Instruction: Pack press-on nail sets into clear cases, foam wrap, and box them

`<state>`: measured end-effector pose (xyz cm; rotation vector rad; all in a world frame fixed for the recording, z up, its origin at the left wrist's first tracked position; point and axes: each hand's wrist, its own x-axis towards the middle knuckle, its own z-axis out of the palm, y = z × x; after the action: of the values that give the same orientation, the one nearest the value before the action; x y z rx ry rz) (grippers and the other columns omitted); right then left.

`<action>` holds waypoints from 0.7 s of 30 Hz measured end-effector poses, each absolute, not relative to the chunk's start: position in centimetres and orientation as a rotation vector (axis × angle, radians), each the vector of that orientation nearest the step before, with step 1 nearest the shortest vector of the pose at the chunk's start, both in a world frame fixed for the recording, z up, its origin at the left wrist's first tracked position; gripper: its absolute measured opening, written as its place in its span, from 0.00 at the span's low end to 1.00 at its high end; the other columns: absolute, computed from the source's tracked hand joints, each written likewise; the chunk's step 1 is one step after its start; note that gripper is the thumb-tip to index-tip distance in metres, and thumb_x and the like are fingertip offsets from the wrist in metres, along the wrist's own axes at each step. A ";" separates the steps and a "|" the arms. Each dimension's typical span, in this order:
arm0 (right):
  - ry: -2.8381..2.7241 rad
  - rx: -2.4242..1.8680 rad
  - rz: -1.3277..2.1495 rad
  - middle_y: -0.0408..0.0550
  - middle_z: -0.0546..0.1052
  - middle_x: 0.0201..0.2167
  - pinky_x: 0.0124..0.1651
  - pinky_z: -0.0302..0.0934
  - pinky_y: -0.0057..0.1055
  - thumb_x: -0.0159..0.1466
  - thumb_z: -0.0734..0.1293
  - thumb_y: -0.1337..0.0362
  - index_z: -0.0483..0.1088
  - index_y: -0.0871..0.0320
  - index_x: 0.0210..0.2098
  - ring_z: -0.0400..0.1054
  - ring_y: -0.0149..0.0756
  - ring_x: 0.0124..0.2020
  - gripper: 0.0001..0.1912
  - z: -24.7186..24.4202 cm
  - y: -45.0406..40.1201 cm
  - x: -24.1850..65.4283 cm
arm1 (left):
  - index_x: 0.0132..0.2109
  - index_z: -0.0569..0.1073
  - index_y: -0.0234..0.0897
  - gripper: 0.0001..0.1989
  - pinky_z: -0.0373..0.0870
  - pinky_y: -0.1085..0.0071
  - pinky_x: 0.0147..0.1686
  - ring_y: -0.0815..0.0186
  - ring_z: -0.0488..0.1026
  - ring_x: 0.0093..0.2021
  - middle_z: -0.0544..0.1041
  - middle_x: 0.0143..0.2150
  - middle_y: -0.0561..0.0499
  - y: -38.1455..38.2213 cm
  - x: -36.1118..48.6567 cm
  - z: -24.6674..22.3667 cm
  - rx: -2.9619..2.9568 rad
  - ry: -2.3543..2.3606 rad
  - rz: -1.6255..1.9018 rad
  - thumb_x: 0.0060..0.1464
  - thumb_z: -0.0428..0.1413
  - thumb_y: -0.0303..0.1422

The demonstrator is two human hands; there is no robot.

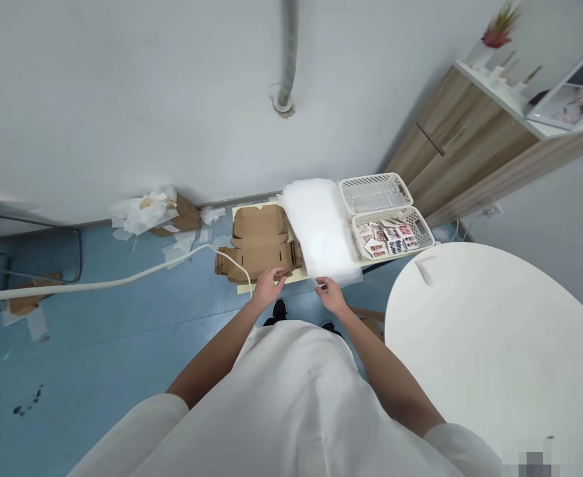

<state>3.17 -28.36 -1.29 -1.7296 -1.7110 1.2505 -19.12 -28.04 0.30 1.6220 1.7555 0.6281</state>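
L hand [270, 286], loosely open, is at near edge of unfolded cardboard box [260, 240], lid end pointing away. R hand [330, 295], half-curled, can't tell if gripping, is by white foam sheets [320, 228]; long axis runs away from hands, far end angled L.

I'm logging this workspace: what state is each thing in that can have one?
Cardboard box: unfolded, lying open
White sheets: stacked flat
Front basket: open, holding patterned cards
Rear basket: open, holding clear plastic
Wooden cabinet: appears shut
White wrapping by the wall: crumpled
Left hand: open
Right hand: partly curled, hold unclear
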 end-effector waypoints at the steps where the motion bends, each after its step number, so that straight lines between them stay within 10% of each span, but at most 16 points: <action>1: -1.776 -1.721 1.185 0.52 0.71 0.43 0.43 0.64 0.35 0.58 0.59 0.64 0.67 0.58 0.46 0.68 0.36 0.38 0.16 -1.1 -27.5 1.7 | 0.47 0.70 0.35 0.15 0.68 0.62 0.47 0.59 0.71 0.45 0.74 0.45 0.44 -27.9 -20.7 0.1 1.659 1.806 0.593 0.52 0.52 0.34; 9: -2.119 -1.769 0.784 0.58 0.59 0.55 0.58 0.53 0.44 0.56 0.62 0.66 0.65 0.61 0.50 0.53 0.48 0.58 0.21 -1.1 -23.8 -6.9 | 0.51 0.69 0.35 0.24 0.62 0.56 0.51 0.51 0.63 0.53 0.68 0.51 0.42 -26.8 -27.1 -2.3 1.808 1.837 0.254 0.48 0.56 0.41; 21: -1.945 -1.958 0.859 0.59 0.63 0.50 0.58 0.54 0.45 0.54 0.64 0.62 0.69 0.63 0.46 0.57 0.49 0.54 0.21 -2.5 -23.8 -7.6 | 0.48 0.71 0.37 0.18 0.62 0.58 0.50 0.53 0.63 0.52 0.68 0.49 0.43 -26.7 -28.4 -3.7 1.787 1.690 0.318 0.49 0.56 0.37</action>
<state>-7.59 -23.82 -2.54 -1.9577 -1.9448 0.8595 -28.37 -26.69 -3.75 1.7867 1.6901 0.3175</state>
